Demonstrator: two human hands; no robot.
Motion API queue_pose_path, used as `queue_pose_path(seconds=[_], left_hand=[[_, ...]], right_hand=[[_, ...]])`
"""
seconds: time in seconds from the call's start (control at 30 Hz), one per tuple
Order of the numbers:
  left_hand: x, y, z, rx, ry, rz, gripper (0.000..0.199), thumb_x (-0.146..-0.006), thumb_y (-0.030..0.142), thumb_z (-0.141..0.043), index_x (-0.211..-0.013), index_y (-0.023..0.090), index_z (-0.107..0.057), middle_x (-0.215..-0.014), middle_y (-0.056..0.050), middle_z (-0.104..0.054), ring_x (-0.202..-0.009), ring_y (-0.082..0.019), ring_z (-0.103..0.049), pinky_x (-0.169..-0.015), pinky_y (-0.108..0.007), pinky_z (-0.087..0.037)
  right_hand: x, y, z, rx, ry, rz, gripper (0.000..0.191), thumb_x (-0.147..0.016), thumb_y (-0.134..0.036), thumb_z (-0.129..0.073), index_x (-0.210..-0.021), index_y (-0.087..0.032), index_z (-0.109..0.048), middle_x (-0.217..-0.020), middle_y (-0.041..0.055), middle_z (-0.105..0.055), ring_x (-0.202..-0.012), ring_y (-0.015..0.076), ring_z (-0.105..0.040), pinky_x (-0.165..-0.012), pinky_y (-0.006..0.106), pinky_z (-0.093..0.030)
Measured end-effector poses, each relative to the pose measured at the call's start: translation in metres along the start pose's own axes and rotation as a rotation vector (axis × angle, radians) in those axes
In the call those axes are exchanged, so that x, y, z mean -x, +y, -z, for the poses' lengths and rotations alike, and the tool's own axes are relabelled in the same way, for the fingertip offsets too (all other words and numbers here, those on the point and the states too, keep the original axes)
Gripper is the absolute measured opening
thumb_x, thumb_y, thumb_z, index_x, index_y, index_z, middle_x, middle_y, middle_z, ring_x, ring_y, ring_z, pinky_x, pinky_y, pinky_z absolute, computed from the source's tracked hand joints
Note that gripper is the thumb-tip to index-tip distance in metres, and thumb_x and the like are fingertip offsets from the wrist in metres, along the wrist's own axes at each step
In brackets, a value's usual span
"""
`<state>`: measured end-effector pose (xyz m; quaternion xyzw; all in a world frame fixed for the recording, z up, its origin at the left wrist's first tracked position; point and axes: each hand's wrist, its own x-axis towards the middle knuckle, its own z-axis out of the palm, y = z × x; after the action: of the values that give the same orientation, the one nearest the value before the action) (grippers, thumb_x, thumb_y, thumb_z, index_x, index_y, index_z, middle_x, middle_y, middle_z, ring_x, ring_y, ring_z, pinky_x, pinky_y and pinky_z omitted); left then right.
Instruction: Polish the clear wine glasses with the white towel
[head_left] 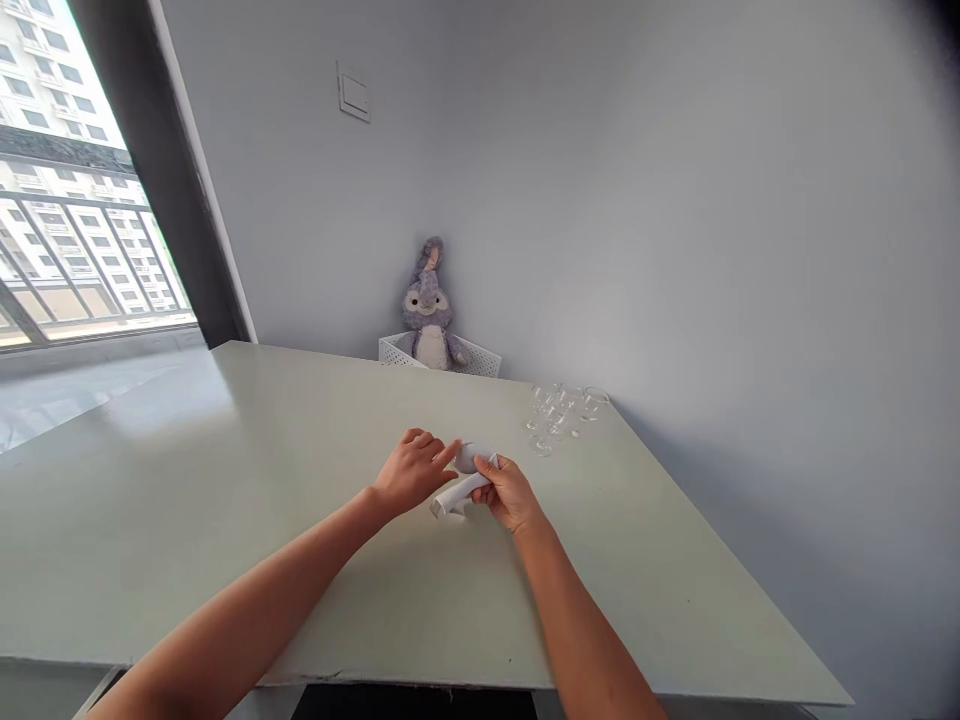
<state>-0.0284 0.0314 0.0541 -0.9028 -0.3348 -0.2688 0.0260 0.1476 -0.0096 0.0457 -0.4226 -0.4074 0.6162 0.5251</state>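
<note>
Gripping a white handheld device [459, 490] in closed right hand [510, 495], handle slanting lower left, left fingers [431, 450] open beside it.

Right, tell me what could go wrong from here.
The white handheld device is held only in the right hand, with the left hand merely at its rounded head, so it could slip and drop onto the table. The clear glassy pieces lie close by, near the table's edge; a careless swing might knock them off.

head-worn view, facing forward and down
</note>
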Motion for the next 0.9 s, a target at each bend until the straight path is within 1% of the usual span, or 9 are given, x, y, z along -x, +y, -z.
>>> queue_pose_path(seconds=[0.07, 0.23, 0.27, 0.33, 0.43, 0.57, 0.73, 0.8, 0.9], left_hand=[[0.000, -0.006, 0.002, 0.094, -0.086, 0.079, 0.041, -0.082, 0.048, -0.045, -0.113, 0.022, -0.054, -0.074, -0.005, -0.063, -0.075, -0.020, -0.056, -0.075, -0.035, -0.039], [0.000, -0.008, 0.007, 0.541, -0.485, 0.259, 0.044, -0.085, 0.053, -0.031, -0.097, 0.024, -0.062, -0.067, 0.000, -0.063, -0.057, -0.013, -0.055, -0.051, -0.022, -0.038], [0.000, -0.005, 0.006, 0.500, -0.451, 0.280, 0.042, -0.085, 0.052, -0.032, -0.098, 0.024, -0.061, -0.071, 0.000, -0.064, -0.060, -0.013, -0.056, -0.054, -0.023, -0.039], [0.001, 0.004, 0.003, 0.272, -0.227, 0.272, 0.034, -0.085, 0.045, -0.040, -0.107, 0.025, -0.057, -0.084, -0.004, -0.066, -0.075, -0.017, -0.059, -0.067, -0.028, -0.042], [0.003, 0.014, -0.002, -0.031, 0.050, 0.127, 0.034, -0.083, 0.033, -0.048, -0.115, 0.023, -0.052, -0.095, -0.009, -0.063, -0.090, -0.022, -0.056, -0.087, -0.039, -0.035], [0.002, 0.007, 0.000, 0.105, -0.048, 0.167, 0.035, -0.080, 0.045, -0.050, -0.107, 0.023, -0.056, -0.079, -0.004, -0.063, -0.074, -0.018, -0.057, -0.074, -0.032, -0.039], [0.000, -0.002, 0.008, 0.646, -0.505, 0.239, 0.046, -0.084, 0.055, -0.031, -0.081, 0.020, -0.060, -0.067, 0.000, -0.062, -0.054, -0.012, -0.054, -0.051, -0.023, -0.036], [0.000, 0.003, 0.007, 0.545, -0.405, 0.244, 0.045, -0.086, 0.052, -0.031, -0.080, 0.019, -0.060, -0.065, -0.001, -0.061, -0.056, -0.013, -0.054, -0.057, -0.025, -0.038], [0.001, 0.009, 0.005, 0.180, -0.046, 0.199, 0.034, -0.083, 0.045, -0.044, -0.099, 0.020, -0.059, -0.075, -0.007, -0.063, -0.075, -0.020, -0.056, -0.078, -0.035, -0.036]], right_hand=[[0.004, -0.004, 0.000, 0.061, -0.067, 0.028, 0.033, -0.065, -0.041, -0.069, -0.080, -0.014, -0.060, -0.056, -0.0029, -0.055, -0.042, 0.0088, -0.050, -0.039, 0.022, -0.044], [0.012, -0.017, 0.005, 0.289, -0.186, 0.069, 0.036, -0.065, -0.039, -0.069, -0.091, -0.014, -0.063, -0.069, 0.0005, -0.059, -0.052, 0.0138, -0.058, -0.040, 0.024, -0.048], [0.010, -0.016, 0.005, 0.283, -0.153, 0.061, 0.036, -0.064, -0.039, -0.069, -0.090, -0.014, -0.063, -0.068, 0.0005, -0.059, -0.051, 0.0134, -0.057, -0.040, 0.024, -0.047], [0.004, -0.010, 0.006, 0.203, -0.043, 0.041, 0.035, -0.062, -0.041, -0.071, -0.083, -0.014, -0.063, -0.063, -0.0005, -0.058, -0.045, 0.0112, -0.054, -0.040, 0.023, -0.046], [-0.004, 0.000, 0.003, 0.042, 0.045, 0.009, 0.035, -0.060, -0.043, -0.072, -0.075, -0.014, -0.060, -0.053, -0.0030, -0.054, -0.037, 0.0079, -0.047, -0.036, 0.021, -0.041], [0.002, -0.006, 0.005, 0.127, -0.071, 0.078, 0.034, -0.062, -0.039, -0.072, -0.084, -0.015, -0.061, -0.061, -0.0021, -0.057, -0.045, 0.0103, -0.053, -0.039, 0.022, -0.045], [0.014, -0.025, 0.017, 0.306, -0.311, 0.075, 0.035, -0.065, -0.035, -0.070, -0.092, -0.015, -0.064, -0.063, -0.0015, -0.057, -0.047, 0.0127, -0.055, -0.040, 0.025, -0.046], [0.011, -0.021, 0.016, 0.270, -0.240, 0.071, 0.033, -0.063, -0.036, -0.071, -0.087, -0.014, -0.064, -0.061, -0.0015, -0.056, -0.046, 0.0124, -0.054, -0.040, 0.025, -0.046], [0.001, -0.005, 0.006, 0.083, -0.012, 0.095, 0.031, -0.063, -0.038, -0.070, -0.081, -0.014, -0.062, -0.059, -0.0023, -0.054, -0.044, 0.0098, -0.051, -0.040, 0.022, -0.044]])
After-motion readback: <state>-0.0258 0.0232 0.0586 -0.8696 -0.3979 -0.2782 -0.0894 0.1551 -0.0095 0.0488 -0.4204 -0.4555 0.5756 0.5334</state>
